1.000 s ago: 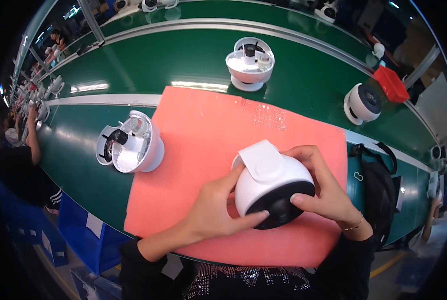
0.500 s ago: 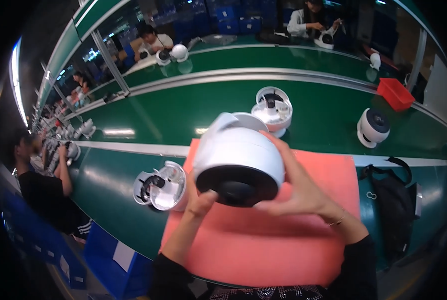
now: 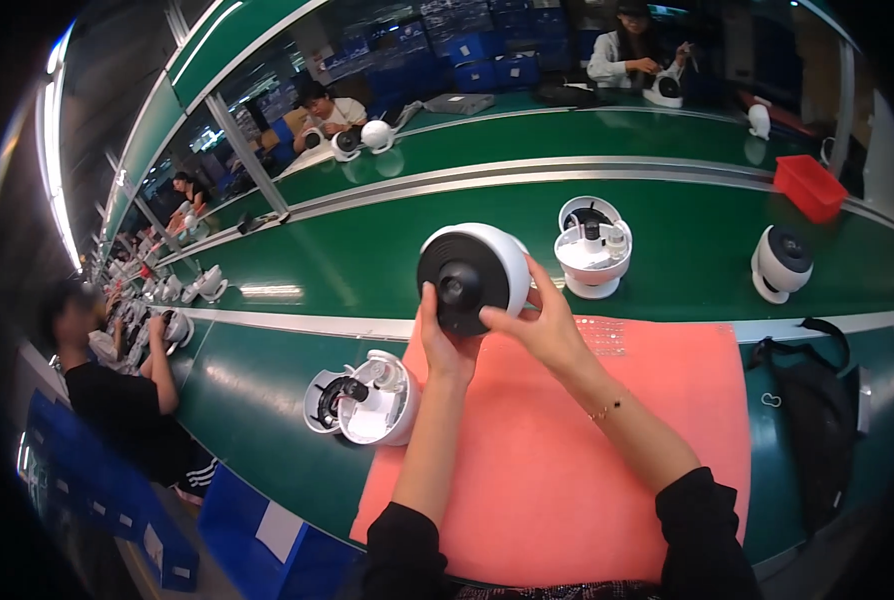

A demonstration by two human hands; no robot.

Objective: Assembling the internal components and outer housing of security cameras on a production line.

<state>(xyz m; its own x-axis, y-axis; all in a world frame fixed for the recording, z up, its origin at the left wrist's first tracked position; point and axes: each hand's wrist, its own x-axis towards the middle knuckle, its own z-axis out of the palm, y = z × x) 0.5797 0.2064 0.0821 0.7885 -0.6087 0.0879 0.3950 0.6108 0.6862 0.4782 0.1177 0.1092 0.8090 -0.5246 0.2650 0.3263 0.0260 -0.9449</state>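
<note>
Between my two hands is a white, rounded security camera (image 3: 513,262) with a black ringed front and a dark lens, raised above the far edge of the pink mat (image 3: 567,450). My left hand (image 3: 445,340) supports it from below, thumb against the black front. Around its right side curls my right hand (image 3: 542,325), its thumb on the lower rim. An opened camera housing (image 3: 382,405) with bare insides lies to the left of the mat. Beyond the mat another opened housing (image 3: 594,262) stands upright on its base.
A closed white camera (image 3: 782,262) stands at the right, near a red bin (image 3: 809,187). On the right lies a black bag (image 3: 807,430). At left a co-worker in black (image 3: 117,400) sits by blue bins (image 3: 237,520). Two people work across the green bench (image 3: 367,255).
My hands have carried the camera farther away over the mat and tilted it, so its black front now faces me more. The whole view has shifted slightly.
</note>
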